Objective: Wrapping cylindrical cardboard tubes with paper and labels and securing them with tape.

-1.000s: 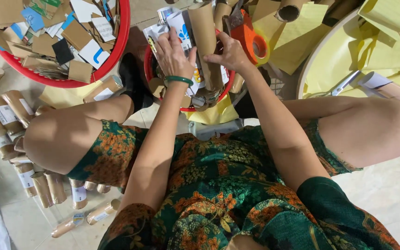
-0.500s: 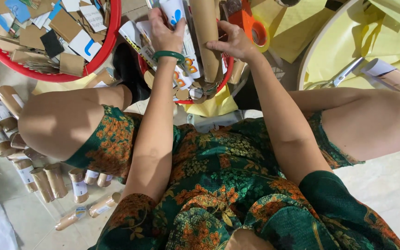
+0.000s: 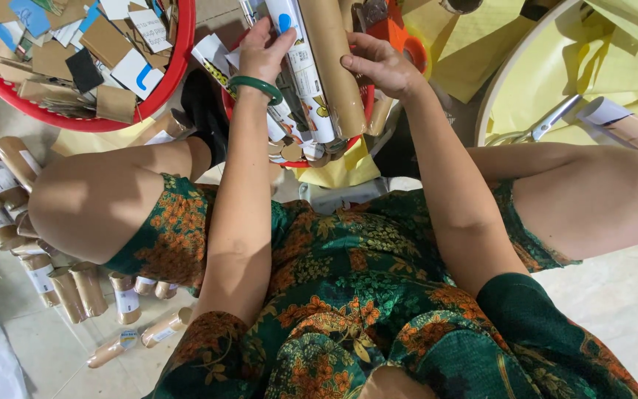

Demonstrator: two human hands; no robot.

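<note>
Both hands hold a long brown cardboard tube [image 3: 331,70] with a white printed label, tilted over a small red basket [image 3: 359,100] full of similar tubes. My left hand [image 3: 263,52], a green bangle on its wrist, grips the labelled side near the top. My right hand [image 3: 378,65] closes on the tube's bare brown side. Orange-handled scissors [image 3: 400,37] lie just behind the right hand. The upper end of the tube runs out of view.
A large red basin [image 3: 123,118] of cardboard and label scraps sits at the upper left. Many short cardboard tubes [image 3: 53,277] lie on the tiled floor at left. Yellow paper sheets and a round tray [image 3: 496,96] are at right. My knees flank the basket.
The view has tipped down, so the hands and tube now sit higher in the frame. Both hands keep their hold on the tube, with the fingers shifted a little along it.
</note>
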